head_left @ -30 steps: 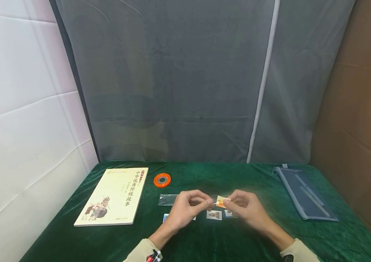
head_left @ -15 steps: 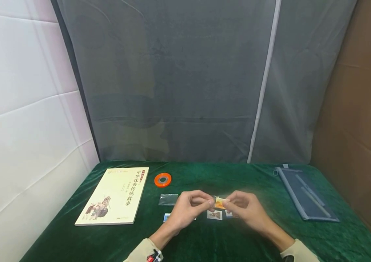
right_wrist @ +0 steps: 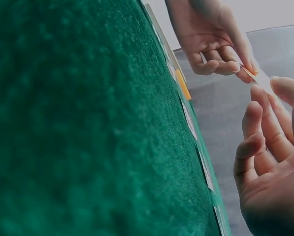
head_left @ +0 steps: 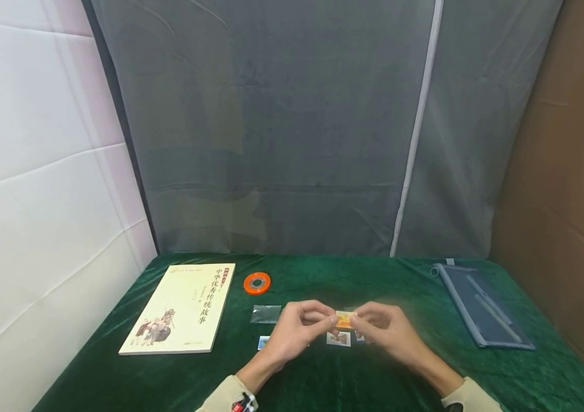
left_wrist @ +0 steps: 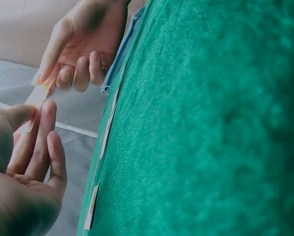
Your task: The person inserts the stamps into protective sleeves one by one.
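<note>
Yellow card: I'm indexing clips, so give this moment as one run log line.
left hand: pinches small yellow card | right hand: pinches its opposite edge | card: held above green cloth

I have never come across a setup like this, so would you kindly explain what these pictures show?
There is no machine here: a person works with a bare left hand and right hand. The wide picture comes from a camera worn on the head; the two close ones come from cameras worn on the wrists. Together the hands pinch a small yellow-orange card above a green cloth. On that cloth lie a book, an orange ring-shaped item, a clear plastic piece, a bluish pouch and small picture cards, some partly covered by the hands.
</note>
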Tool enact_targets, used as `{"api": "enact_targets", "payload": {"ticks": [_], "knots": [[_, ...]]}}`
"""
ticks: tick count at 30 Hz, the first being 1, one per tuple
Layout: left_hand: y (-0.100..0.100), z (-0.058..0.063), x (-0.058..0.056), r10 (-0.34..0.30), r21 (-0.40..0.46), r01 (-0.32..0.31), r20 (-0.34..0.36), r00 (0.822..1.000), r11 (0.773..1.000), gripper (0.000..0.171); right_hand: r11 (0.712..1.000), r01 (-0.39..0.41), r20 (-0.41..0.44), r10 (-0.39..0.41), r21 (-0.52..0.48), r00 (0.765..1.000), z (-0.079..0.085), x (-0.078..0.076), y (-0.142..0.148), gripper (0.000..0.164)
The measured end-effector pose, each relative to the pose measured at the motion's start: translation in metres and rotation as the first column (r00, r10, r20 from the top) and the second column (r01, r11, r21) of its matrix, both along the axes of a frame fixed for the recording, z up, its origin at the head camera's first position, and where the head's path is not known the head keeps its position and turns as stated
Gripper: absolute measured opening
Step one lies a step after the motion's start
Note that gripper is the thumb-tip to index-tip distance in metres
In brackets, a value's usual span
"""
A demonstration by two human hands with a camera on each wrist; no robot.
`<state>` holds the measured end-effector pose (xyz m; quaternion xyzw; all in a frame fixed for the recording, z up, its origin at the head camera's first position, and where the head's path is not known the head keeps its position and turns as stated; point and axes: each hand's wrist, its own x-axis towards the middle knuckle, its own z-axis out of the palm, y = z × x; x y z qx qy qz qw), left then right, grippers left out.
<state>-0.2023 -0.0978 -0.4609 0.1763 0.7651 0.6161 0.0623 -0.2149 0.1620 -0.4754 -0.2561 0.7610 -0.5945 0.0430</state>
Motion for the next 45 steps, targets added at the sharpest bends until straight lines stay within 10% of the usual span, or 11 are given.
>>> {"api": "enact_targets", "payload": {"ticks": [45], "knots": [[0.009,0.001,0.01,0.024,0.023,-0.026,0.045,0.999,0.999,0.024,0.994,-0.11,-0.041,0.11,0.004,0.993,-0.004,0.0,0.001,0.011]]}}
